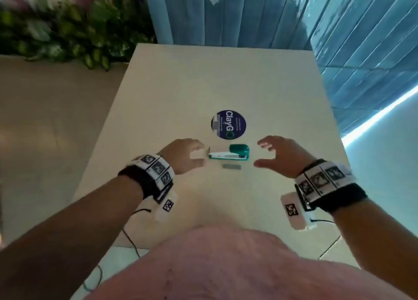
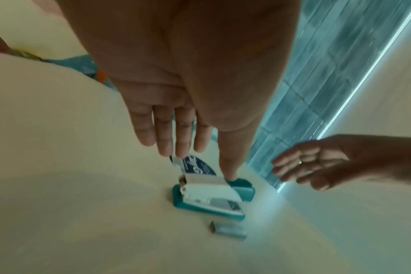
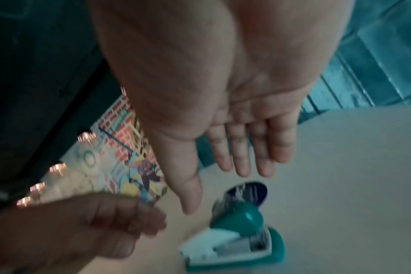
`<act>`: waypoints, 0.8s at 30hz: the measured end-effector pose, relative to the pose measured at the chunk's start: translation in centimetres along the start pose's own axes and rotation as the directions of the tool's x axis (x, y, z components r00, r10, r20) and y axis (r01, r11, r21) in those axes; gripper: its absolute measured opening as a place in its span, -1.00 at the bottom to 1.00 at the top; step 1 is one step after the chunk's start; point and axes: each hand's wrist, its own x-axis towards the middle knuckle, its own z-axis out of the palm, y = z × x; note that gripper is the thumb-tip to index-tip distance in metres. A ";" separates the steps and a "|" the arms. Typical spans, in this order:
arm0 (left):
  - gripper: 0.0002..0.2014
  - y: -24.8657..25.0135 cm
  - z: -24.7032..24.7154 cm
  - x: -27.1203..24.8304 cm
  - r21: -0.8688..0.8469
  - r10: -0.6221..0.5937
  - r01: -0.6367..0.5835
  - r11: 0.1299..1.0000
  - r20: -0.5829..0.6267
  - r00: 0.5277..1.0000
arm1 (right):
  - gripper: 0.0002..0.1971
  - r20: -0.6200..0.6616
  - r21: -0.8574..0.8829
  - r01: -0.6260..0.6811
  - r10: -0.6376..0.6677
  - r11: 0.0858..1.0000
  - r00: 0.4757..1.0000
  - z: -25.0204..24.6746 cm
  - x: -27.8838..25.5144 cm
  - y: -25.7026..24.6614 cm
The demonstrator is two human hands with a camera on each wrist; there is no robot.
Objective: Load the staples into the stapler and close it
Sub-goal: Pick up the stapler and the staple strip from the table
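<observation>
A teal and white stapler (image 1: pixel 228 153) lies on its side in the middle of the beige table (image 1: pixel 203 84), also seen in the left wrist view (image 2: pixel 211 198) and the right wrist view (image 3: pixel 237 241). A grey strip of staples (image 1: pixel 231 166) lies on the table just in front of it (image 2: pixel 228 229). My left hand (image 1: pixel 194 156) hovers just left of the stapler, fingers straight and empty (image 2: pixel 176 137). My right hand (image 1: pixel 269 155) hovers to its right, fingers spread, holding nothing (image 3: pixel 235 163).
A round dark blue sticker (image 1: pixel 229 124) reading ClayGo lies flat on the table behind the stapler. Green plants (image 1: pixel 67 35) stand beyond the table's far left corner and blue blinds (image 1: pixel 339 28) at the back right. Cables hang by the near edge.
</observation>
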 end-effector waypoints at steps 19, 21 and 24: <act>-0.71 4.8 4.5 9.2 0.128 0.185 -0.190 0.973 0.045 0.982 | -0.57 0.050 -0.065 -0.080 0.083 0.995 0.995 6.9 8.7 2.1; -0.72 4.7 4.6 9.4 0.122 0.186 -0.190 0.974 0.040 0.982 | -0.59 0.047 -0.049 -0.066 0.068 0.997 0.997 6.8 8.6 2.3; -0.72 4.3 4.4 9.2 0.078 0.209 -0.210 0.975 0.029 0.978 | -0.64 0.031 -0.033 -0.049 0.050 0.998 0.998 7.1 8.4 2.5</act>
